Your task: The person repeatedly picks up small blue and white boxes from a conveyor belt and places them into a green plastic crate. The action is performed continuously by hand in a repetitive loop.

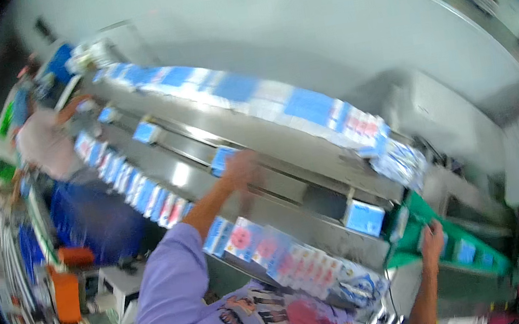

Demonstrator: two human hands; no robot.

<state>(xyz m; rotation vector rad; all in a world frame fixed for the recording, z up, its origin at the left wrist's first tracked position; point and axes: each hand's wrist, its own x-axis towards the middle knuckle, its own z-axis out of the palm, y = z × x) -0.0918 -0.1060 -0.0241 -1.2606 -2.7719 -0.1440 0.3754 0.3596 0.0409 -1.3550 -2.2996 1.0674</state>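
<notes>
My left hand (240, 168) reaches out from a purple sleeve over the steel conveyor (283, 141) and closes on a small blue box (221, 159) lying in its lane. My right hand (431, 238) lies on the green chute (412, 243) at the conveyor's end, against another small blue box (447, 242). Blur hides whether its fingers grip that box. A further blue box (364, 217) stands in the lane just before the chute.
Rows of blue and pink cartons line the near edge (273, 250) and the far edge (305, 105) of the conveyor. More single boxes (146, 132) ride the lane further up. A co-worker (45, 143) stands at the far left end. An orange machine part (67, 295) sits lower left.
</notes>
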